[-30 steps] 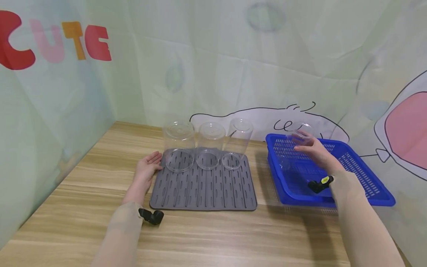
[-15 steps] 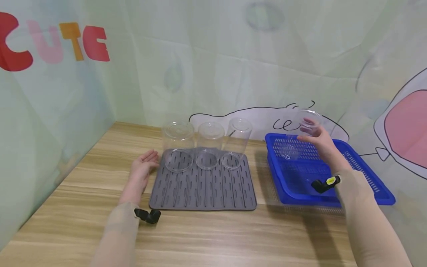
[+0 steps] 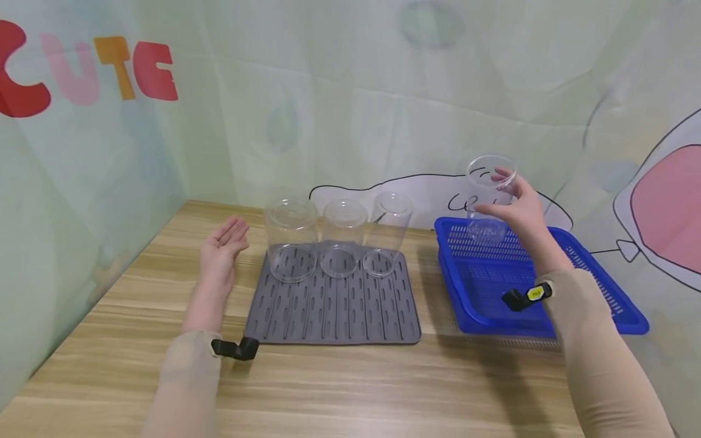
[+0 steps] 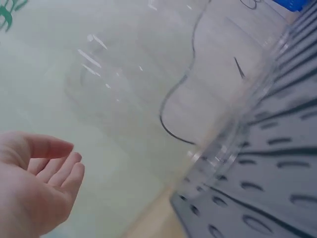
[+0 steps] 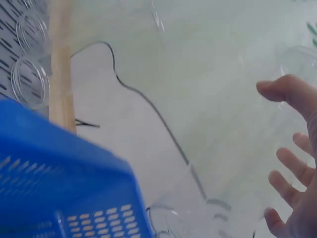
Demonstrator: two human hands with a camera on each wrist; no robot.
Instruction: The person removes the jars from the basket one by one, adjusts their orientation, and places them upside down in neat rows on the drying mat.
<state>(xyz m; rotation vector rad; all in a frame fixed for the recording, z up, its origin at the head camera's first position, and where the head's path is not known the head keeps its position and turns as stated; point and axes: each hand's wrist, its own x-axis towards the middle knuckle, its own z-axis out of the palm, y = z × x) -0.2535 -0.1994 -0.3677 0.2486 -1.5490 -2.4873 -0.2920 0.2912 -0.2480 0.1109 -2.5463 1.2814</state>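
Observation:
Over the back of the blue basket (image 3: 471, 325), my right hand (image 3: 523, 210) grips a clear plastic cup (image 3: 482, 198) near its rim, thumb on one side and fingers on the other. That cup stands mouth up, its base level with the basket's back part. My left hand (image 3: 221, 249) hovers left of the grey drying mat (image 3: 334, 316), palm up, fingers loosely extended, touching nothing; the left wrist view shows the hand (image 4: 42, 183) without anything in it. Along the mat's back stand a wide clear cup (image 3: 292, 234), a medium one (image 3: 344, 234) and a slim one (image 3: 391, 231), all upside down.
A wood-grain table (image 3: 350, 389) carries the mat in the middle and the basket at the right. A printed cloth backdrop (image 3: 339, 121) rises behind and beside the table. In the right wrist view the basket's corner (image 5: 119, 173) is close to the camera.
My right hand has raised the cup out of the basket, and the cup has swung from tilted to nearly upright. My left hand has drawn back from the mat, leftward and up.

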